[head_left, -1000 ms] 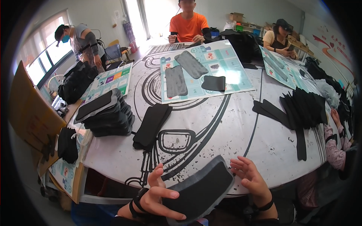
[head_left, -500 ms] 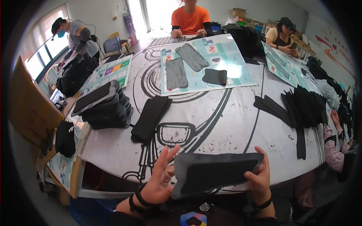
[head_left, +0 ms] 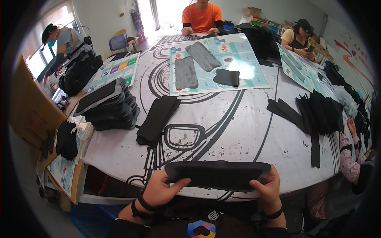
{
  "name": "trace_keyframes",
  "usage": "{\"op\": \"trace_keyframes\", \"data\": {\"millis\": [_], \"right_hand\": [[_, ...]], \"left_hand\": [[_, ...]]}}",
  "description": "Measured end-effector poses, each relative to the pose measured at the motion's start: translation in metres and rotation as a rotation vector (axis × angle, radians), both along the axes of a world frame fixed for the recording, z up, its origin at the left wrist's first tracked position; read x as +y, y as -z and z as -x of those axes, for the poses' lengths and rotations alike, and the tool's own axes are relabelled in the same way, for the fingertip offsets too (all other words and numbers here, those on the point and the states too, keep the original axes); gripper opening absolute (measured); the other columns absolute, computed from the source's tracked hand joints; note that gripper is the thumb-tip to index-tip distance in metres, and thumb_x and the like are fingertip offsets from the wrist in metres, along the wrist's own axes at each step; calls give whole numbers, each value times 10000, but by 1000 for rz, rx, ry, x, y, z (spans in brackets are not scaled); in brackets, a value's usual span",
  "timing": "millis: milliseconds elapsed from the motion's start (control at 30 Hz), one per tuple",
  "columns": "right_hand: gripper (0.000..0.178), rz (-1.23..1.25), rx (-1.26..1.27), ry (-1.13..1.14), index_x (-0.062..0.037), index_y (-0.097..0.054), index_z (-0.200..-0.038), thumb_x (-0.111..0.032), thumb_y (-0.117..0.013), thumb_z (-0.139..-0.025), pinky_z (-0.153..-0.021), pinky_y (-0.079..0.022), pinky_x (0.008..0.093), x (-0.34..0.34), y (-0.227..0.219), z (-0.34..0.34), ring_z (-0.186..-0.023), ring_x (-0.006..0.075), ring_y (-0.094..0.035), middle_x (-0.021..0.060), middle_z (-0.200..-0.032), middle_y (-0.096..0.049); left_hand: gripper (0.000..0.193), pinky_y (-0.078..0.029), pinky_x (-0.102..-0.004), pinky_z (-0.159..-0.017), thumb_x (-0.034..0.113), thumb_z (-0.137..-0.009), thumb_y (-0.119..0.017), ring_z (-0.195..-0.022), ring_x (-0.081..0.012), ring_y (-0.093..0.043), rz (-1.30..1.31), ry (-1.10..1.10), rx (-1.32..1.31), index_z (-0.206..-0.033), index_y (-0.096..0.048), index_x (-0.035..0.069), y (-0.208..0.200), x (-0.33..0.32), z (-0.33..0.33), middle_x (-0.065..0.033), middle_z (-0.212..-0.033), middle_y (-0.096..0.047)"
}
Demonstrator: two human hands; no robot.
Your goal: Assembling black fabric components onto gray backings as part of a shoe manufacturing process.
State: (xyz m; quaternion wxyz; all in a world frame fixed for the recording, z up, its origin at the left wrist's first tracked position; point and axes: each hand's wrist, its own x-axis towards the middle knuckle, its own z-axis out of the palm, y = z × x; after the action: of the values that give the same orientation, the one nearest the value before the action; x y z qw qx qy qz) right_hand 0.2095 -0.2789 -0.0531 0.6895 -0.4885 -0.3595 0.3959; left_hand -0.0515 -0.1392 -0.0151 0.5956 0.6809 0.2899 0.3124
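I hold a long black padded piece (head_left: 218, 174) level over the near edge of the white table (head_left: 246, 131). My left hand (head_left: 160, 188) grips its left end, thumb on top. My right hand (head_left: 268, 186) grips its right end. Just beyond it on the table lies a small stack of similar black pieces (head_left: 157, 118). A taller pile of black pieces (head_left: 109, 106) stands further left.
A printed mat (head_left: 216, 63) carries two grey pieces and one black piece. More black strips (head_left: 317, 113) fan out at the right. A black bag (head_left: 66, 139) hangs at the left edge. Three other people sit around the far side, and another person's hand (head_left: 351, 127) shows at right.
The black piece has been turned from tilted to level and lowered toward me. Both hands now grip its ends; a second ago the right hand was open beside it.
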Motion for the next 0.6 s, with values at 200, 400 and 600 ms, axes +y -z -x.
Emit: {"op": "trace_keyframes", "data": {"millis": [200, 400, 600], "right_hand": [[298, 61, 26, -117, -8, -503, -1083, -32, -637, -818, -755, -490, 274, -5, 2, -8, -800, 141, -613, 130, -888, -655], [297, 43, -227, -78, 5, -506, -1095, -225, -549, -913, -658, -495, 281, 1, 6, 5, -679, 162, -602, 140, -809, -646], [679, -786, -134, -649, -21, -423, -1313, -559, -244, -940, -411, -335, 267, 13, 15, -39, -388, 126, -341, 34, -492, -444]], "left_hand": [[280, -510, -273, -709, 13, -824, -631, -864, -135, -604, -104, -448, -238, -1099, -574, -2, -6, 45, 48, -69, -983, -639], [412, -472, -261, -706, 107, -876, -601, -958, -114, -562, -233, -890, -466, -1256, -442, 90, -64, 103, 128, 4, -1147, -564], [251, -495, -272, -703, 87, -848, -640, -887, -129, -587, -231, -786, -517, -1062, -514, 116, -85, 149, 187, -12, -1023, -593]]}}
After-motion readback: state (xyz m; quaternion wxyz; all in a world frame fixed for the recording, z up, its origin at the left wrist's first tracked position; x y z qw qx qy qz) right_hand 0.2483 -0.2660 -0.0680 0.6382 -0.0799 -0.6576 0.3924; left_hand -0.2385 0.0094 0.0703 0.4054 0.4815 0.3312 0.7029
